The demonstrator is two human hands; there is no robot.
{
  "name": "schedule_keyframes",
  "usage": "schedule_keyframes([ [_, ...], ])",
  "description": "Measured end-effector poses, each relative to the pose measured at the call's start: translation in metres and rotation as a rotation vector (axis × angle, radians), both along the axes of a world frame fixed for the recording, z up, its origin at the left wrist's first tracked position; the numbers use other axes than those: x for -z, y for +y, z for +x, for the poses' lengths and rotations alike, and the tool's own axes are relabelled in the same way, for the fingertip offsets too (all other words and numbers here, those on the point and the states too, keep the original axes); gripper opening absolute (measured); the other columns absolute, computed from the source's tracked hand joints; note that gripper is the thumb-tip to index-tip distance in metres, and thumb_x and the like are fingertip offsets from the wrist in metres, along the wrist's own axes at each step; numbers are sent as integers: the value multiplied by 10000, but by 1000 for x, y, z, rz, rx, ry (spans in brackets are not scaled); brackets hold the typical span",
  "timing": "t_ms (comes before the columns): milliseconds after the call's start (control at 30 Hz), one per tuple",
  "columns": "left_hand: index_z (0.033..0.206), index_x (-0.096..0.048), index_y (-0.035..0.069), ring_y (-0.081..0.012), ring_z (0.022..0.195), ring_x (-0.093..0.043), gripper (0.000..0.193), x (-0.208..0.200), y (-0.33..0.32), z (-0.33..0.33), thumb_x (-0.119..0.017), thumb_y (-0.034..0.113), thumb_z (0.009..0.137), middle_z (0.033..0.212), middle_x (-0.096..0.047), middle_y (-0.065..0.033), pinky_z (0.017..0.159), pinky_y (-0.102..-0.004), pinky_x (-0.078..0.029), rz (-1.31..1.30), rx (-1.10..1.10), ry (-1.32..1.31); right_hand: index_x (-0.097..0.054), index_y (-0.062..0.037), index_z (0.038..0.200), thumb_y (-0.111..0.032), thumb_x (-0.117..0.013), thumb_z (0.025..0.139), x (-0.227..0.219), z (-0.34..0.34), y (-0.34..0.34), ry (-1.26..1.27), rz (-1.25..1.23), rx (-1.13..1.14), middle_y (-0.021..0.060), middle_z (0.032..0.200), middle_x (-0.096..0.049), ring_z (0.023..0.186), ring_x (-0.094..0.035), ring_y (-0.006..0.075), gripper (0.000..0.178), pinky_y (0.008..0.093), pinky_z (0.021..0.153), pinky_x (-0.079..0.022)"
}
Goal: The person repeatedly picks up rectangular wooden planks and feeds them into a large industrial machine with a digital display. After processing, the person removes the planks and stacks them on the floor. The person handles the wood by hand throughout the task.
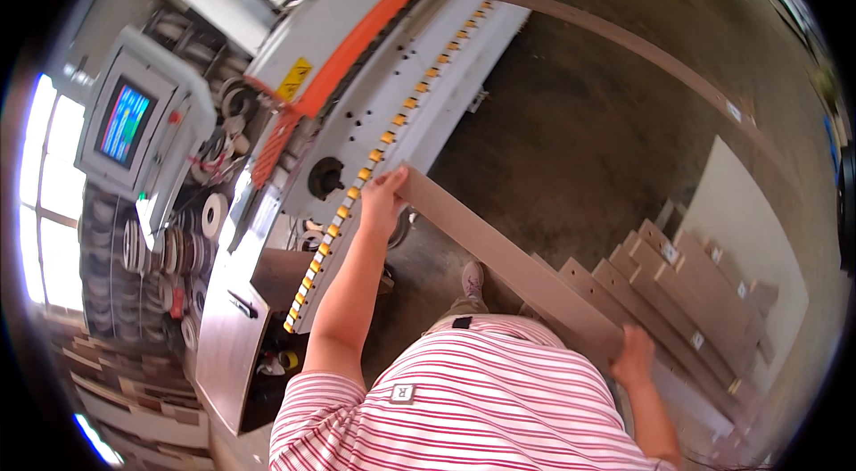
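Note:
A long, narrow brown board [504, 257] spans slantwise across the front of my body. My left hand [383, 200] grips its far left end, close beside the row of yellow rollers [390, 137] on the machine's edge. Around the near right end my right hand [635, 357] is closed, and its fingers are partly hidden. Just beyond that hand lies a stack of brown panels [678, 297], several with drilled holes and small white labels.
The long machine [374, 34], grey with an orange stripe, runs along the left. A control panel [129, 119] with a lit screen stands there, near rolls of edge banding [169, 248]. Another long brown strip [606, 36] reaches out from the machine's far part. A pale sheet [744, 221] lies behind the stack.

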State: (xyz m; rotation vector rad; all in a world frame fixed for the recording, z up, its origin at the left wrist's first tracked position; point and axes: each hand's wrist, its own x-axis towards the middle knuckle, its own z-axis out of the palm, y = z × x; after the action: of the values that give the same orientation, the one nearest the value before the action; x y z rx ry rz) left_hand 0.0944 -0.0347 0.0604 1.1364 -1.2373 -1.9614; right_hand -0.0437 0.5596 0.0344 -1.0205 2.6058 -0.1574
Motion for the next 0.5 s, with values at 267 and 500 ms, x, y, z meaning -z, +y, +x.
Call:
schedule_keyframes([
  [267,938,-531,104,-223,875,-571,180,-21,-73,15,-645,160,810,892,-515,-59,782,-472,-517,256,-305,163,-685,3,1069,-190,-727,700,11,-20,-3,-879,-156,138,159,886,-689,842,-665,274,419,348,787,-503],
  [500,1203,-458,-100,-278,1035,-611,851,4,-109,35,-877,389,647,1174,-590,-196,861,-371,-505,-169,-507,-332,-731,-32,1019,-338,-760,769,-17,-50,-101,-1127,429,72,40,869,-706,769,-624,103,395,287,694,-487],
])
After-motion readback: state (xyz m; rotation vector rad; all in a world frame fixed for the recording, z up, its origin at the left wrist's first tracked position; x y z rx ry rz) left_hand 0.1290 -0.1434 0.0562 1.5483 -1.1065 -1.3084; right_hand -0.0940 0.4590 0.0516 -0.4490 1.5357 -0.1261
